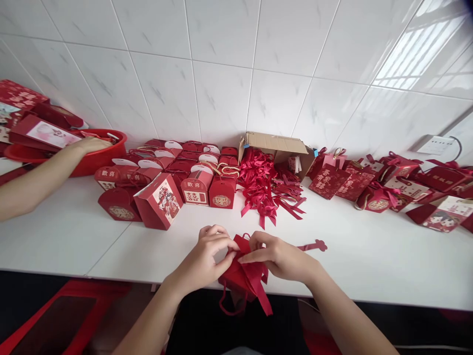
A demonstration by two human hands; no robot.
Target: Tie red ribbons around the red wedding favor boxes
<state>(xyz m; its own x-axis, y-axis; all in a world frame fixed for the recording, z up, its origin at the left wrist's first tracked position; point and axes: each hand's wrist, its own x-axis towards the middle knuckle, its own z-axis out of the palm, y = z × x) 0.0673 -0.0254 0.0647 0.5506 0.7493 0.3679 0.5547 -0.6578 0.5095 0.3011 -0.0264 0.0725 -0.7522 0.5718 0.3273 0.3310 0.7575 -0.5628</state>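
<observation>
My left hand (pixel 207 256) and my right hand (pixel 277 256) meet at the front edge of the white table (pixel 369 261). Both pinch the top of a small red gift box (pixel 242 281) with a red ribbon on it, whose tails hang over the table edge. My fingers are curled tight on the box's top flaps. A thin red closure strip (pixel 314 245) lies on the table just right of my right hand.
Several finished red gift boxes (pixel 173 182) stand at the back left. A pile of red ribbon bows (pixel 264 190) spills from an open cardboard box (pixel 277 145). Flat red boxes (pixel 388 185) lie at the right. Another person's arm (pixel 40 172) reaches to a red basin (pixel 99 158) at the left.
</observation>
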